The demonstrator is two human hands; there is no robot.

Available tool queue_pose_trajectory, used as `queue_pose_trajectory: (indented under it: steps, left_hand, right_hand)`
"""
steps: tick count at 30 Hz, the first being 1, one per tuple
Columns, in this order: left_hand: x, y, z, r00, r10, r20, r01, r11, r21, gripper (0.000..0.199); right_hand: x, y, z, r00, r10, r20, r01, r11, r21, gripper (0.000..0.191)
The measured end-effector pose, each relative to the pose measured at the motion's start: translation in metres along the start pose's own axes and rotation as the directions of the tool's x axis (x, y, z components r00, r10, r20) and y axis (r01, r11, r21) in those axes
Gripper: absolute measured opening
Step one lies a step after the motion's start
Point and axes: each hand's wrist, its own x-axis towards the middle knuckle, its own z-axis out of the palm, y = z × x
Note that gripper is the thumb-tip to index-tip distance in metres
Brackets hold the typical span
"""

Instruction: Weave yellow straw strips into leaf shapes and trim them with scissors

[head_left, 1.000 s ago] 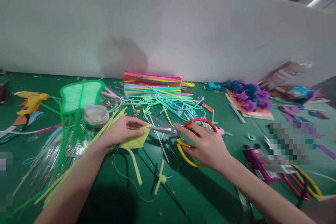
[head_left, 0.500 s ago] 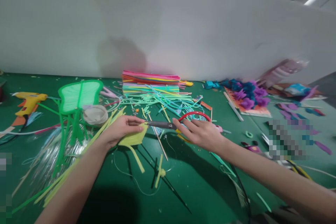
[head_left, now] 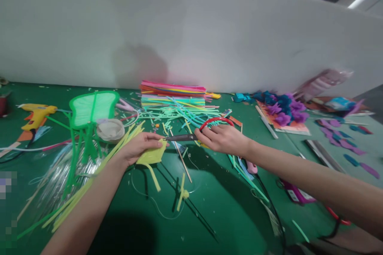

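Currently, the left hand (head_left: 139,147) pinches a flat, angular pale-yellow piece (head_left: 152,155) between thumb and fingers above the green tabletop (head_left: 233,215). The right hand (head_left: 220,139) grips dark-bladed scissors (head_left: 181,138) with red and yellow handles, their tips at the piece's upper corner. To the left sit a round whitish dish (head_left: 110,131) and a bright-green wing-shaped panel (head_left: 89,111); farther out lies a stack of multicoloured thin strips (head_left: 173,89) near the pale wall (head_left: 191,40).
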Motion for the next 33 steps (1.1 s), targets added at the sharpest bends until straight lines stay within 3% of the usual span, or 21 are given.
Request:
queue_pose_trajectory:
  steps: [8, 12, 17, 26, 29, 33]
  left_hand:
    - [0.01, -0.009, -0.001, 0.999, -0.023, 0.03, 0.021, 0.999, 0.046, 0.034]
    - [0.015, -0.013, -0.004, 0.998, -0.047, 0.042, 0.045, 0.997, 0.057, 0.035]
    - [0.016, -0.015, -0.006, 0.997, -0.052, 0.055, 0.049, 0.997, 0.057, 0.035]
    - [0.013, -0.014, -0.007, 0.995, -0.082, 0.056, 0.077, 0.993, 0.088, 0.034]
    - [0.013, -0.014, -0.007, 0.996, -0.075, 0.037, 0.073, 0.995, 0.074, 0.033]
    - [0.014, -0.014, -0.007, 0.997, -0.071, 0.027, 0.069, 0.996, 0.057, 0.033]
  right_hand:
    - [0.011, 0.0, 0.011, 0.976, -0.104, 0.19, 0.093, 0.994, 0.063, 0.016]
    - [0.014, 0.001, 0.016, 0.954, -0.192, 0.231, 0.163, 0.977, 0.141, 0.021]
    - [0.017, -0.001, 0.016, 0.93, -0.207, 0.303, 0.14, 0.963, 0.23, 0.023]
    - [0.006, -0.01, 0.019, 0.958, -0.134, 0.253, 0.06, 0.958, 0.281, 0.021]
    - [-0.004, -0.014, 0.022, 0.977, -0.019, 0.211, -0.041, 0.959, 0.28, 0.019]
    - [-0.017, -0.021, 0.022, 0.955, 0.171, 0.243, -0.235, 0.934, 0.268, 0.013]
